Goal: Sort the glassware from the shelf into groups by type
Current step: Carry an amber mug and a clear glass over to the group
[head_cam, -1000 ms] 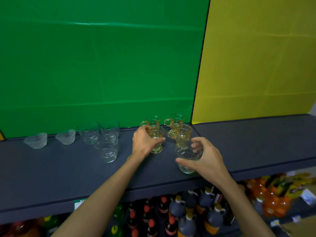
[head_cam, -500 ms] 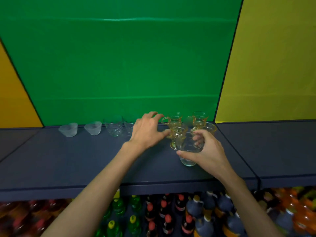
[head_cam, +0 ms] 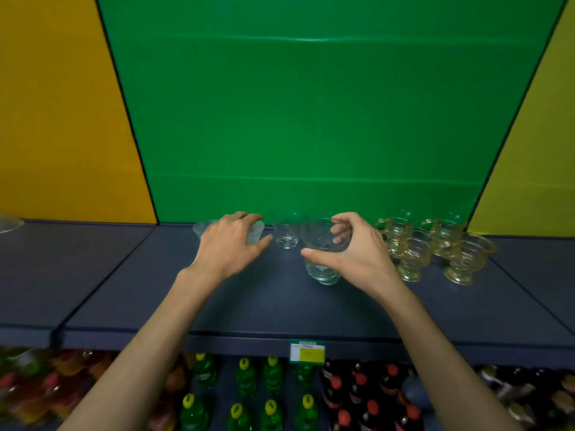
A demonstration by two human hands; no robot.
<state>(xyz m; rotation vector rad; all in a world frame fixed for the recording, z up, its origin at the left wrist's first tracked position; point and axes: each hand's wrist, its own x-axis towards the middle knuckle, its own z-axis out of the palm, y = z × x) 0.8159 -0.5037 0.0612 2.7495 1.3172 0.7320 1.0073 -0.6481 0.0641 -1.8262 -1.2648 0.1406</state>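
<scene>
our right hand (head_cam: 351, 253) pinches the clear tumbler (head_cam: 323, 259) at its rim, left hand (head_cam: 230, 247) spread; we'd set it gently beside the other tumbler (head_cam: 287, 233), clear of the amber cups (head_cam: 435, 244).

Both our bare forearms reach forward and slightly inward. Our left hand (head_cam: 231, 244) hangs palm down, fingers relaxed and gently spread, gripping nothing. Our right hand (head_cam: 351, 247) curls thumb and fingers round the rim of a clear patterned glass tumbler (head_cam: 322, 259).
</scene>
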